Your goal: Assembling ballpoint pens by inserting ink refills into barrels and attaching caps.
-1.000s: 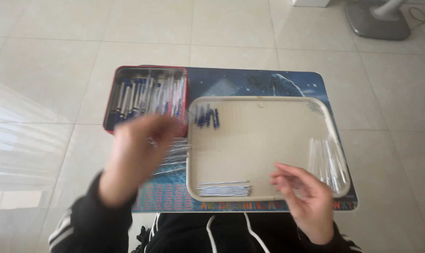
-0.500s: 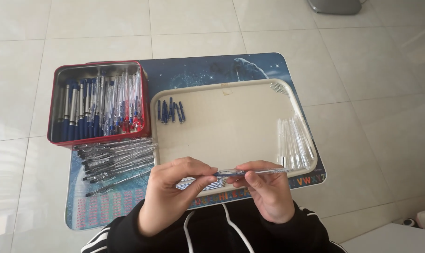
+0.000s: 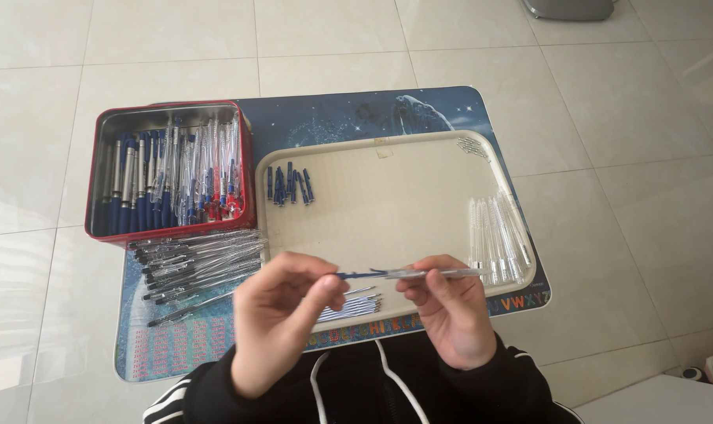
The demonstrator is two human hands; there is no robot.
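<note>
Both my hands hold one pen (image 3: 407,274) level above the near edge of a beige tray (image 3: 403,196). My left hand (image 3: 282,314) pinches its blue end. My right hand (image 3: 450,314) grips the clear barrel, whose tip sticks out to the right. On the tray lie several blue caps (image 3: 289,184) at the far left, several clear barrels (image 3: 498,239) at the right, and thin refills (image 3: 352,306) at the near edge, partly hidden by my hands.
A red tin (image 3: 172,173) full of pens stands left of the tray. A loose pile of pens (image 3: 199,263) lies in front of it. All rest on a small table with a dark blue printed mat (image 3: 356,114), on a tiled floor.
A second ago my left hand was over the pen pile and my right hand lay on the tray. Both then met on one pen, and now its blue part is pulled further out from the barrel.
</note>
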